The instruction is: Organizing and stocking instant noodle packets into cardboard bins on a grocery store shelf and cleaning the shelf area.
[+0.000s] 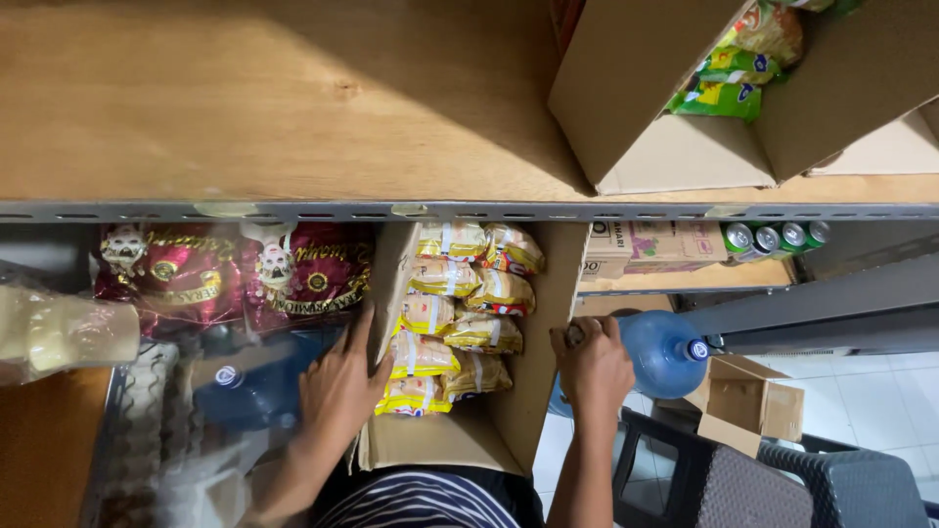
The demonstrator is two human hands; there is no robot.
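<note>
While yellow packets (460, 313) fill the cardboard box (533, 391), both hands' (337, 391) (592, 367) fingers clasp its sides.

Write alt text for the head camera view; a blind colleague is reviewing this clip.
Seen from above, a person's left hand and right hand grip the sides of an open cardboard box packed with yellow snack packets, below a wooden shelf. Red bags lie left; a blue water jug sits right.

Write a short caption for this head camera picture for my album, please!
Left hand and right hand grip an open cardboard box of yellow snack packets under a wooden shelf.
</note>
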